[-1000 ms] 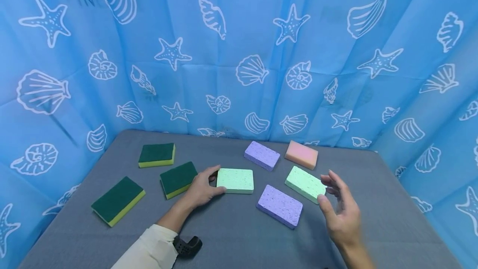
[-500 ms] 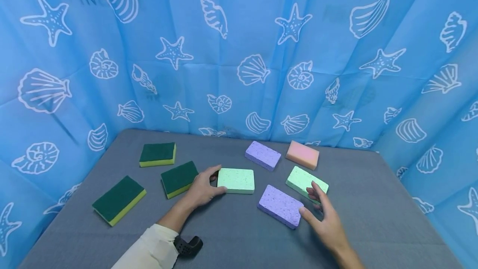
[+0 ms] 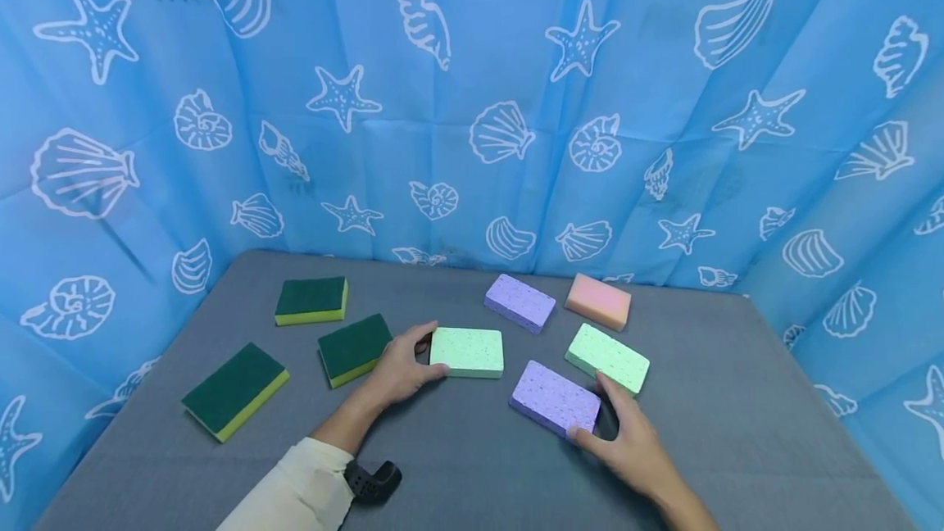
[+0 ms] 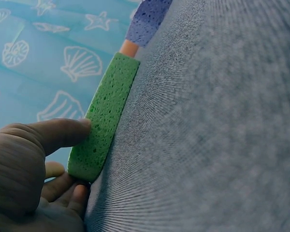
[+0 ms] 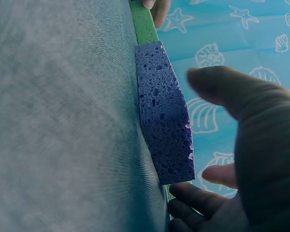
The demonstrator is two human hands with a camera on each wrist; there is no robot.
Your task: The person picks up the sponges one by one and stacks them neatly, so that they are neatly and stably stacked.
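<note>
On the grey tabletop, my left hand (image 3: 401, 367) holds the left end of a pale green sponge (image 3: 467, 352). In the left wrist view its thumb lies against the side of that sponge (image 4: 104, 116), with fingers around the end. My right hand (image 3: 627, 437) spreads around the right end of the nearer purple sponge (image 3: 555, 396). The right wrist view has the thumb apart from this purple sponge (image 5: 164, 116) and the fingertips close by its end; contact is unclear. Just behind the right fingers lies a second pale green sponge (image 3: 608, 356).
Several more sponges lie about: another purple one (image 3: 519, 301) and an orange-pink one (image 3: 598, 300) at the back. Three dark green and yellow scrub sponges (image 3: 236, 392) are at the left. A blue shell-print curtain (image 3: 472, 105) hangs behind the grey table (image 3: 442, 465).
My right hand has moved left and down, from beside the right pale green sponge to around the end of the nearer purple sponge. The left hand has stayed on its sponge.
</note>
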